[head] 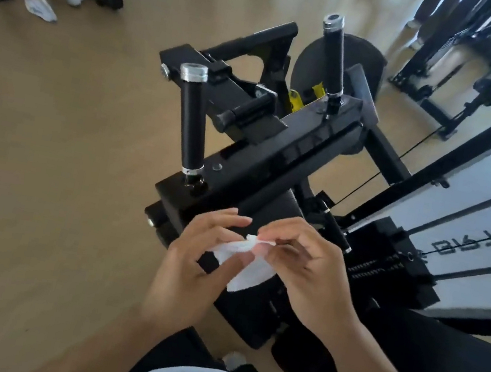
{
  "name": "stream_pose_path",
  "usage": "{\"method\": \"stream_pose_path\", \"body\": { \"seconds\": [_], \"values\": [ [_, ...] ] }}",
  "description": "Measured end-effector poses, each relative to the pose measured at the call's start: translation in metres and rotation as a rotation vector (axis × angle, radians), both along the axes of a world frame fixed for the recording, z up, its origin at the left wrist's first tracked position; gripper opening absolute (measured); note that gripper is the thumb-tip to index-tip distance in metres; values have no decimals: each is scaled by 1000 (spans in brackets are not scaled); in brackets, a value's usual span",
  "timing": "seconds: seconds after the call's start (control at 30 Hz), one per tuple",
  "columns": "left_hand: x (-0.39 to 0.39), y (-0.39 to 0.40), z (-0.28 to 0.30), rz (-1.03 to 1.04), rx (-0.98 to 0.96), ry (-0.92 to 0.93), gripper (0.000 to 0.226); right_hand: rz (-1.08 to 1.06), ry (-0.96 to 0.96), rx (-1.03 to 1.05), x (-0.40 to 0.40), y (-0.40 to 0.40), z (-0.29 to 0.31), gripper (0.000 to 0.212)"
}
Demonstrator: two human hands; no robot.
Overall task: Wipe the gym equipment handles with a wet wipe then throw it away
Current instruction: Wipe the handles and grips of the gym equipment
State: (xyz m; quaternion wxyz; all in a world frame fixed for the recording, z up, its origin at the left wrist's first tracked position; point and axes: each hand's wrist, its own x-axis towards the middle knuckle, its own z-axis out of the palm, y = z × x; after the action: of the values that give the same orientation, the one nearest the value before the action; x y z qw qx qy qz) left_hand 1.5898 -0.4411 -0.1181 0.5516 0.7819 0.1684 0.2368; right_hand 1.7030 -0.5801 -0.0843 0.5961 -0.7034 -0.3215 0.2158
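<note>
A white wet wipe (247,268) hangs between both my hands, low in the middle of the view. My left hand (191,261) pinches its left part between thumb and fingers. My right hand (304,271) pinches its top edge with curled fingers. Beyond my hands stands a black gym machine with two upright handles. The near left handle (191,123) is black with a silver cap. The far right handle (334,55) looks the same. Neither hand touches a handle.
The machine's black frame (275,158) and pad lie directly ahead. A white panel with a weight stack and cable (475,233) stands at right. Another person's legs and white shoes (42,7) are at the far left on the tan floor (47,151). More racks stand at the top right.
</note>
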Motion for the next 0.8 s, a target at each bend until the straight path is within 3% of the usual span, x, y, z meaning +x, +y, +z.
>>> {"method": "stream_pose_path", "body": {
  "seconds": [0.1, 0.3, 0.43, 0.53, 0.63, 0.8],
  "values": [
    [6, 4, 0, 75, -126, 14, 14, -40, 85, -62, 5, 6, -3, 6],
    [24, 13, 13, -12, -244, 60, 21, -170, 243, -76, 13, 16, 0, 34],
    [48, 22, 31, -29, -220, 74, 20, -174, 543, -18, 32, 14, 9, 57],
    [65, 27, 36, -22, -191, 85, 16, -99, 754, -21, 49, 13, 12, 49],
    [84, 29, 37, -24, -207, 107, 14, -125, 848, 45, 69, 12, 12, 43],
    [132, 28, 41, 36, -112, 102, 31, -432, 824, 244, 124, 9, 12, 29]
  ]
}}
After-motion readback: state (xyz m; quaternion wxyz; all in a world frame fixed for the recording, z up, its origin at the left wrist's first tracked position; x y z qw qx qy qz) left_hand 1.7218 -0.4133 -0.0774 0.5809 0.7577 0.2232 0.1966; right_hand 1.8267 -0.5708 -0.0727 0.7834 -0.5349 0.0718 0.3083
